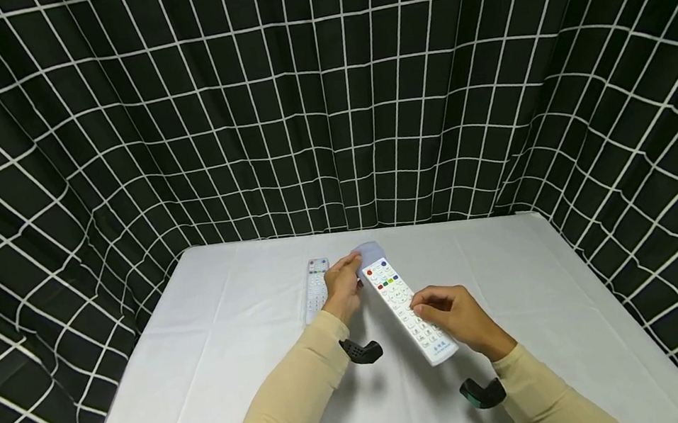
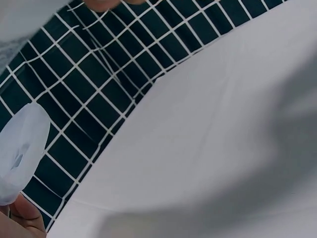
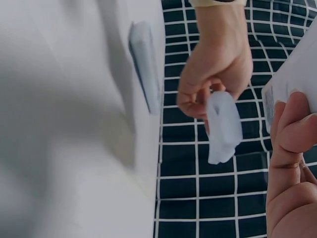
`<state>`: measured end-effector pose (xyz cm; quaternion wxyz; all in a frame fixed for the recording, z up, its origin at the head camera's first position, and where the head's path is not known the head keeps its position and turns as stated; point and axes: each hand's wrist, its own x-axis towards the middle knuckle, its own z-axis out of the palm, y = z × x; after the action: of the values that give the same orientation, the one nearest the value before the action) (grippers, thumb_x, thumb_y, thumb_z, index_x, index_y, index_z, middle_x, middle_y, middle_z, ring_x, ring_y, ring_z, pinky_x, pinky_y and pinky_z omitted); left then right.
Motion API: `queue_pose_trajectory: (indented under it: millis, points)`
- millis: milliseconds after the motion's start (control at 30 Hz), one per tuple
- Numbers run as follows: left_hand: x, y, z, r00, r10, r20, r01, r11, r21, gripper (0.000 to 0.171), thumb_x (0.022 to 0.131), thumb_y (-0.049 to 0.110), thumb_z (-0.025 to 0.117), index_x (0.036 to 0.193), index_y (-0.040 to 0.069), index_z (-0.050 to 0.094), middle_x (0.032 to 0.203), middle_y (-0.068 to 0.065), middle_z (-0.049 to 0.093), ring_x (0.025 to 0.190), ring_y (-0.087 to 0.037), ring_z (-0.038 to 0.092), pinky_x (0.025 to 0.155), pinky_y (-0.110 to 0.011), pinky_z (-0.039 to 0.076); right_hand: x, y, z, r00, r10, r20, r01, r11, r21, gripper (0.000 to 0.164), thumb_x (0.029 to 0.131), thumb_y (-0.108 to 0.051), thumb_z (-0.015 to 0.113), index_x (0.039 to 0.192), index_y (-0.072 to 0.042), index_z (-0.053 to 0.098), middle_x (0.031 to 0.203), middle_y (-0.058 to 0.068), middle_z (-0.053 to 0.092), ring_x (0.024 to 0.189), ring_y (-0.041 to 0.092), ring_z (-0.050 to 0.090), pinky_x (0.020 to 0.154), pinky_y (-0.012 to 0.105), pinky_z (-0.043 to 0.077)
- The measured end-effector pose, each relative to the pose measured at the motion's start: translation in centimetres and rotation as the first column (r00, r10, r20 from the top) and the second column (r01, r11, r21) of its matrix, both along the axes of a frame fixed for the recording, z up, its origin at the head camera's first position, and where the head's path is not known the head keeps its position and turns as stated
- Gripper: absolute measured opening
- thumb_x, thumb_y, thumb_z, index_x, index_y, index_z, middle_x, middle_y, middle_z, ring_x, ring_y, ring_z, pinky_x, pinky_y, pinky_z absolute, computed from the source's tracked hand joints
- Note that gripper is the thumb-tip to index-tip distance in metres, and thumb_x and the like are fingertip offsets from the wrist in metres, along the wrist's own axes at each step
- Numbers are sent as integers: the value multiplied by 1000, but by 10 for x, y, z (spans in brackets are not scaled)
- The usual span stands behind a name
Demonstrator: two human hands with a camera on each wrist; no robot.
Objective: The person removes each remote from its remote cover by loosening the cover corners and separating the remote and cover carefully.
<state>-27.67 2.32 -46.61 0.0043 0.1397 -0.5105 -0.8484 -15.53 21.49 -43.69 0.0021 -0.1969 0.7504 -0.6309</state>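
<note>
My right hand (image 1: 458, 314) pinches a white remote control (image 1: 397, 294) by its edge, buttons facing up, raised at a slant above the table. Farther forward, my left hand (image 1: 342, 286) holds a soft translucent sleeve (image 1: 371, 251), partly hidden behind the remote's top end in the head view. In the right wrist view that sleeve (image 3: 224, 126) hangs from the left fingers with an open-looking end, apart from the remote (image 3: 294, 79). The left wrist view shows the sleeve (image 2: 25, 141) at its left edge. A second remote control (image 1: 317, 286) lies left of my left hand, apparently in a clear cover.
The white-covered table (image 1: 237, 368) ends at a far edge against a black curtain (image 1: 324, 99) with white grid lines. The curtain also hangs along both sides. Each wrist wears a dark strapped device (image 1: 360, 351).
</note>
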Motion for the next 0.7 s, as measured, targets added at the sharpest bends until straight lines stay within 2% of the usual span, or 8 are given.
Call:
queue_pose_trajectory:
  millis: [200, 400, 700]
  points:
    - [4, 4, -4, 1000, -22, 7, 22, 1000, 7, 17, 90, 2, 65, 105, -1, 72, 108, -12, 65, 82, -17, 61, 63, -24, 50, -4, 5, 8, 996, -82, -41, 82, 997, 4, 10, 90, -4, 67, 97, 5, 68, 89, 18, 65, 69, 22, 62, 56, 32, 54]
    - [8, 4, -7, 999, -54, -2, 54, 998, 17, 20, 91, 2, 64, 109, -4, 69, 112, -10, 63, 85, -18, 58, 67, -28, 47, -12, 12, 13, 982, -166, -88, 165, 986, -21, 13, 91, -5, 67, 99, 6, 68, 88, 19, 65, 69, 20, 61, 56, 29, 53]
    - [8, 5, -10, 998, -56, 1, 56, 998, 23, 13, 90, 0, 63, 100, -1, 72, 108, -10, 63, 85, -20, 59, 66, -29, 48, -22, 16, 13, 956, -284, -75, 284, 959, -17, 17, 92, -8, 67, 101, 6, 68, 97, 19, 63, 76, 18, 59, 60, 26, 52]
